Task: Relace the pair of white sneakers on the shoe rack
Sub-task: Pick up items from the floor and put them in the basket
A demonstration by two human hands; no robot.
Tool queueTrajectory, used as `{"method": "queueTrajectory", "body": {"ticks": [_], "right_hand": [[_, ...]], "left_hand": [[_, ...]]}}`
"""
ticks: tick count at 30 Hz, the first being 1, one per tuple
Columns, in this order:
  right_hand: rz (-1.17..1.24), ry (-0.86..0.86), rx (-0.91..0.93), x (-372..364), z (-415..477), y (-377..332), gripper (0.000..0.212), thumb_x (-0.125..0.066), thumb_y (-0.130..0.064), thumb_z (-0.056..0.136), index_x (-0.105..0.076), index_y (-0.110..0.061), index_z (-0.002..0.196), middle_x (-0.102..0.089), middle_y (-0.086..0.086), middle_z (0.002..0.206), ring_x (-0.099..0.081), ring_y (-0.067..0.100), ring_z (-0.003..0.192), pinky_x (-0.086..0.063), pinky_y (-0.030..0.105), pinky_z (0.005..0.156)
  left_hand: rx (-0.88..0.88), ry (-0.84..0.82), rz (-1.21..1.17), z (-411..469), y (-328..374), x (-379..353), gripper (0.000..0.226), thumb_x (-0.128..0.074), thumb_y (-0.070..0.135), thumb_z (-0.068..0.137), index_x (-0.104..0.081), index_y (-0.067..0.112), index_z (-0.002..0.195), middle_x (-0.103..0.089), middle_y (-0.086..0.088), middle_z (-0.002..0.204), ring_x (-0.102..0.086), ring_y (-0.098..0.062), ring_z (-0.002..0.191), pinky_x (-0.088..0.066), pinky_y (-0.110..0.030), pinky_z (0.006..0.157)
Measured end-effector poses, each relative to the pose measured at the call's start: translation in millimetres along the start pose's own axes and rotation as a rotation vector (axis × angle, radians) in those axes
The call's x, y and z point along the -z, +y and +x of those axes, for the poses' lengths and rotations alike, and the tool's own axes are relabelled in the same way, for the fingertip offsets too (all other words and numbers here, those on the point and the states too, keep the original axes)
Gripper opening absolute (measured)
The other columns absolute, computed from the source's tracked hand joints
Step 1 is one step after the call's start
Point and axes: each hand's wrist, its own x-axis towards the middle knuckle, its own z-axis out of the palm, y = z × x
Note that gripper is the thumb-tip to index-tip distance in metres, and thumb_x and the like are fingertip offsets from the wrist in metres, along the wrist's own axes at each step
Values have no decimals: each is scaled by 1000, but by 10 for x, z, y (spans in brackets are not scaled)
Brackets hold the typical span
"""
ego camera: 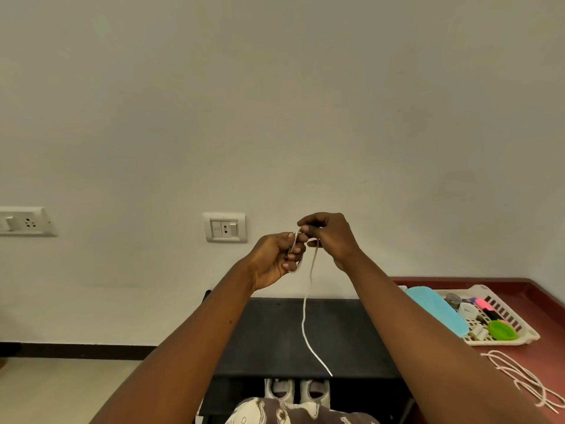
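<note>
Left hand [276, 258]: fingers curled round looped top of lace [303, 316]. Right hand [331, 237]: fingers pinch same lace just beside it. You hold both high above rack [269, 338]. Sneakers [315, 391] sit side by side on shelf under rack top, not yet touched.

Risks:
- Loop round your left fingers may tighten into knot if you pull.
- Free end dangles loose; weak pinch could drop it.
- Spare laces [519, 377] at right could get mixed in.

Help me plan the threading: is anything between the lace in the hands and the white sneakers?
Yes: the black rack top lies below the hanging lace, and the sneakers sit under it, showing only past its front edge.
</note>
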Motion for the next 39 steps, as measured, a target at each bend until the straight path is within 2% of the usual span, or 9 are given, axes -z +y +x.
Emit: {"method": "queueTrajectory", "body": {"ticks": [4,8,13,18,20,24,26,36,39], "right_hand": [[59,-7,-91,-72,-72,148,14,-58,-4,90,-68,-4,99,-68,7,84,-65,16,71,-51,21,61],[-213,-98,-95,-186,-155,194,20,-52,-5,91,-69,-2,99,-65,3,77,-59,11,63,-47,19,58],[-437,-267,-66,-245,-226,122,23,-51,-5,90,-70,-2,103,-63,4,91,-54,9,68,-40,15,61],[-546,-309,8,-253,-243,16,22,-56,-8,89,-71,-1,102,-70,13,105,-63,24,90,-47,30,77],[-585,-348,33,-250,-236,-44,20,-57,-6,87,-72,0,100,-70,15,103,-62,23,84,-47,27,74],[-587,-353,81,-231,-207,-149,21,-60,-4,85,-72,-2,102,-69,12,102,-54,13,73,-39,13,61],[-554,-300,90,-197,-157,-183,21,-62,-5,84,-71,-3,103,-70,13,99,-58,11,73,-41,10,61],[-347,-109,137,-37,55,-131,15,-65,0,83,-73,-5,94,-71,6,93,-61,9,85,-44,9,73],[-218,-51,88,-53,39,-28,14,-65,1,82,-73,-6,91,-70,2,85,-61,5,75,-43,5,62]], "left_hand": [[-52,1,-81,18,17,21,34,-24,12,102,-57,3,95,-49,-6,68,-42,-9,51,-32,-16,41],[-133,74,-161,64,13,30,33,-26,19,103,-55,4,99,-56,-6,69,-47,-9,54,-36,-16,42],[-267,244,-174,139,2,50,27,-30,17,103,-55,8,101,-59,-6,82,-48,-11,65,-40,-15,45],[-266,319,-122,170,-38,113,21,-30,8,102,-47,4,114,-61,-8,91,-51,-12,74,-41,-19,58],[-265,313,-129,171,-69,123,21,-29,5,102,-44,5,118,-62,-9,94,-55,-15,80,-44,-23,64],[-209,281,162,138,-163,154,26,-32,7,101,-49,2,120,-62,-8,93,-58,-20,82,-47,-32,73],[-173,234,255,102,-194,138,25,-34,6,99,-57,4,108,-63,-9,90,-59,-19,82,-48,-31,76],[-43,61,173,72,-208,135,38,-25,26,104,-55,8,86,-41,0,61,-34,-9,52,-33,-22,51],[-27,-13,150,69,-192,137,35,-25,24,103,-50,9,83,-36,2,58,-29,-8,50,-28,-20,46]]}}
